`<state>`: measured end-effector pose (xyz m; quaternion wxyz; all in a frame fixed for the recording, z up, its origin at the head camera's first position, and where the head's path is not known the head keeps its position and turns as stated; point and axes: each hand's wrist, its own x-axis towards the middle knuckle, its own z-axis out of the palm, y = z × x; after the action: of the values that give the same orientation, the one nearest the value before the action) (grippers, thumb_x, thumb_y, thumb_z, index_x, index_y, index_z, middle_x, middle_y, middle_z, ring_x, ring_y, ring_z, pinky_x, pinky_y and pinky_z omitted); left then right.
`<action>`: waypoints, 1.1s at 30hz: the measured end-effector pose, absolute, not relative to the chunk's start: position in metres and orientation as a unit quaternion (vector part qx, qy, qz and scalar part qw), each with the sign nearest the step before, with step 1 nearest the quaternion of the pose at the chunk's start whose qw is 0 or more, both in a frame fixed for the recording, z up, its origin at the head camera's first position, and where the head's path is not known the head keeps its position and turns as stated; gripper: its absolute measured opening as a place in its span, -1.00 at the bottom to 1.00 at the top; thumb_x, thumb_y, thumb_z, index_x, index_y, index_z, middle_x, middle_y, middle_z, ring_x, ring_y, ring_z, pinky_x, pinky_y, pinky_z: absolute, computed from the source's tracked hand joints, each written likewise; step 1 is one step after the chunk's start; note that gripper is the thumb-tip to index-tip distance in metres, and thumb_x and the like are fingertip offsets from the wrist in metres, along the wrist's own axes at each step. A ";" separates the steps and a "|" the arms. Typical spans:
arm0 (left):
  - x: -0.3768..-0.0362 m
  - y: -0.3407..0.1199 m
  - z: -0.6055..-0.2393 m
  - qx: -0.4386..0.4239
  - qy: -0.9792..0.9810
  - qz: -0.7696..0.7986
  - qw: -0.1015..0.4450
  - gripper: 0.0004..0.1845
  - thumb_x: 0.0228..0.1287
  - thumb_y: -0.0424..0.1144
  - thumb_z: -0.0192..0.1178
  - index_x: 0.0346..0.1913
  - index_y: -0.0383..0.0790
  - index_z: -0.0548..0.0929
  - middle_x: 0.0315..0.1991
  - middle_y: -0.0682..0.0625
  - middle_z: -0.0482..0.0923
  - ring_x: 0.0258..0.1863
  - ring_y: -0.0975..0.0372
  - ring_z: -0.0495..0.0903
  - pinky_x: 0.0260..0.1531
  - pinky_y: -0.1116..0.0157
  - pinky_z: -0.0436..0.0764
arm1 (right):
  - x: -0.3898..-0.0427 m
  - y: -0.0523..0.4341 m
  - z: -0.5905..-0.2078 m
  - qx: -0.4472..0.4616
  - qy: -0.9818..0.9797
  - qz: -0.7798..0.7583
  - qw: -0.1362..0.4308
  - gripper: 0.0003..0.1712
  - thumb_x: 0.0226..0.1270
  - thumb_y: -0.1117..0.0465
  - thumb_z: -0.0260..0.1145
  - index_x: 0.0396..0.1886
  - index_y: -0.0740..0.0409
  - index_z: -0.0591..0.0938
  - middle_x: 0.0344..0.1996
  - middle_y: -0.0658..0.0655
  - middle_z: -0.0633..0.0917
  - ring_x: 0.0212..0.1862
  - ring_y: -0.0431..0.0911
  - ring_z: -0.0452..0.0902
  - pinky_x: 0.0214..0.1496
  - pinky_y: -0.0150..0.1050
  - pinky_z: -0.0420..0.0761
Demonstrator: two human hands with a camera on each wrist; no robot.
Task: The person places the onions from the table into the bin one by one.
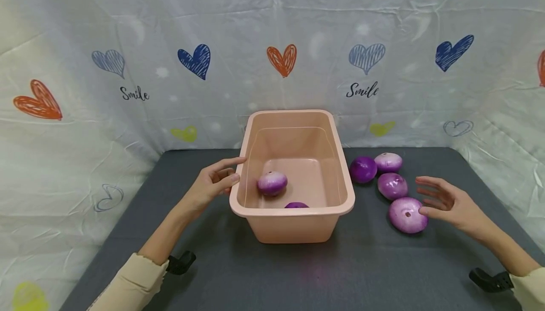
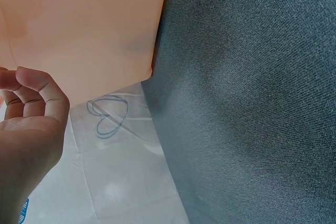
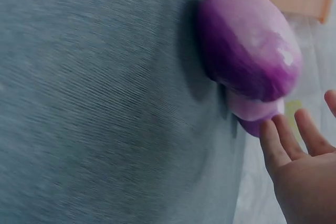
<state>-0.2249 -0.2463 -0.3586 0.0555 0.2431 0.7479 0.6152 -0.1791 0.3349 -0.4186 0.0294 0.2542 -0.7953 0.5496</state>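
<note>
My left hand (image 1: 215, 182) is at the left rim of a peach plastic bin (image 1: 294, 229). Its thumb and index fingertip lie on the rim, and the other fingers curl beside the outer wall. Inside the bin is a round, glossy purple-and-white onion (image 1: 272, 183), with a second, darker onion (image 1: 296, 205) partly hidden behind the front rim. My right hand (image 1: 449, 203), fingers spread and slightly bent, holds nothing. It is just right of the nearest loose onion (image 1: 408, 215), which shows a brown spot. In the right wrist view, the fingertips stand close below this large onion (image 3: 249, 43).
Three more onions sit between the bin and the nearest one: a dark purple onion (image 1: 363, 169), a pale onion (image 1: 388, 162) and a purple onion (image 1: 392, 186). A dark grey cloth (image 1: 272, 278) covers the table. A white curtain (image 1: 238, 98) with hearts hangs behind.
</note>
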 end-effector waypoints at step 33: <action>-0.224 -0.245 -0.358 0.234 0.752 0.614 0.056 -0.52 0.54 -0.28 0.16 0.45 -0.15 0.47 0.00 -0.22 0.63 -0.27 0.13 0.57 -0.17 0.09 0.63 | -0.181 0.326 -0.440 0.295 -0.806 0.513 -0.013 -0.31 0.16 0.53 0.50 0.32 0.39 0.50 0.18 0.21 0.59 0.01 -0.14 0.58 -0.05 -0.34 0.59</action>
<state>-0.2242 -0.2455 -0.3578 0.0564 0.2337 0.7516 0.6142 -0.1814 0.3261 -0.4400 -0.0132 0.2954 -0.8061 0.5127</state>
